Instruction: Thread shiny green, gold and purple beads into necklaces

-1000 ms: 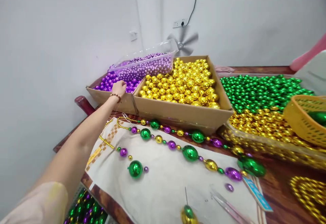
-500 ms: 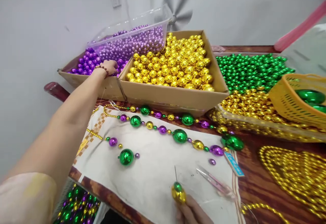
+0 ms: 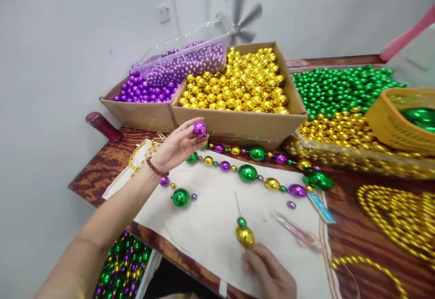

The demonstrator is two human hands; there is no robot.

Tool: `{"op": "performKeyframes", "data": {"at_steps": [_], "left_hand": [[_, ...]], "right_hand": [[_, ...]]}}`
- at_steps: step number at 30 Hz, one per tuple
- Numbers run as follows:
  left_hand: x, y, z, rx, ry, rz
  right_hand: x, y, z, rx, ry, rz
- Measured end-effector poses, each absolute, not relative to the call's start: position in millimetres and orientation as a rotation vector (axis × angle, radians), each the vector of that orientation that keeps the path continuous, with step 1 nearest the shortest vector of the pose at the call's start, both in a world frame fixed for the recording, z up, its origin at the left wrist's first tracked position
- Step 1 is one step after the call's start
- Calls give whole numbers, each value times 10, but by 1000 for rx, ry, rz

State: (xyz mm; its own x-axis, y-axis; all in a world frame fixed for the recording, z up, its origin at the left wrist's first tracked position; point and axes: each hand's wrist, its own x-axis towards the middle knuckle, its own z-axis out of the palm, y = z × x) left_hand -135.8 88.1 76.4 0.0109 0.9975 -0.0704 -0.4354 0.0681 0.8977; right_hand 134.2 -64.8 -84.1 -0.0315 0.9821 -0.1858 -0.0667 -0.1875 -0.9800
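Observation:
My left hand point(image 3: 176, 147) pinches a purple bead point(image 3: 200, 129) between thumb and fingertips, in the air above the white cloth point(image 3: 217, 226) and in front of the cardboard box of gold beads point(image 3: 238, 81). At the bottom, my right hand point(image 3: 270, 274) is closed around the base of a thin needle point(image 3: 238, 204) that carries a gold bead point(image 3: 245, 236) with a small green bead point(image 3: 241, 222) above it. A string of green, gold and purple beads point(image 3: 248, 173) lies across the cloth.
A box of purple beads point(image 3: 142, 93) and a clear tub of lilac beads point(image 3: 185, 63) stand at the back left. Green beads point(image 3: 336, 88), a gold pile point(image 3: 340, 131) and an orange basket point(image 3: 390, 118) are on the right. Scissors point(image 3: 299, 233) lie on the cloth.
My left hand has come back from the purple bead box with one purple bead and now hovers over the cloth. My right hand with the needle has come further into view.

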Motion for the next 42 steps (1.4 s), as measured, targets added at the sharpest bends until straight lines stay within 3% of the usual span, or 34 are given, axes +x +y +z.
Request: {"op": "performKeyframes", "data": {"at_steps": [10,33,42], "left_hand": [[-687,298,226,657,894,1315],[-447,60,164,668,847,1267],[-357,-138,151,957,931,1334]], "right_hand": [[1416,-772,-655,-1063,-1235,1225],[1345,-876,-817,-1133,-1182,1236],[1207,-829,-837,-1078,-1128,1201]]}}
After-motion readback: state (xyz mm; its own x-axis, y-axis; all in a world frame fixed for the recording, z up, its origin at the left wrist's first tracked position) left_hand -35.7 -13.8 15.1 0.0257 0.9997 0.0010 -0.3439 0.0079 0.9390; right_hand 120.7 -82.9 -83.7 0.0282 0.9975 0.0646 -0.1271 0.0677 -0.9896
